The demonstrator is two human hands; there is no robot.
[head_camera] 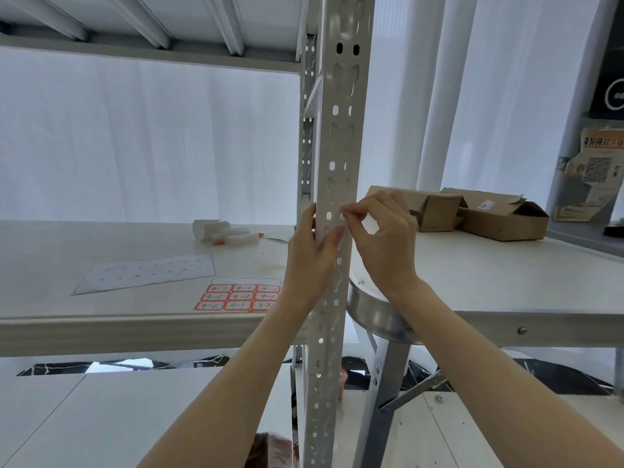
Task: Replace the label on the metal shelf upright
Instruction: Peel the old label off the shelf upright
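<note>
Upright (337, 136): cut off at 12 and 6 o'clock. Left hand (309, 261): palm side turned from view against the upright. Right hand (388, 241): fingertips meet at the upright's edge; any label between them is too small and pale to tell. Sticker sheet (236, 297), 8 o'clock of the hands: right end hidden by the left wrist. Poster (594, 170), 3 o'clock: cropped, print blurred.

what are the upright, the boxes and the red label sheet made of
Upright: likely steel, painted or powder-coated off-white with a dull sheen; punched slots and thin folded edges.
Boxes: plain brown cardboard, matt; creased flaps.
Label sheet: paper stickers, red-bordered with handwritten numbers; backing unclear.
</note>
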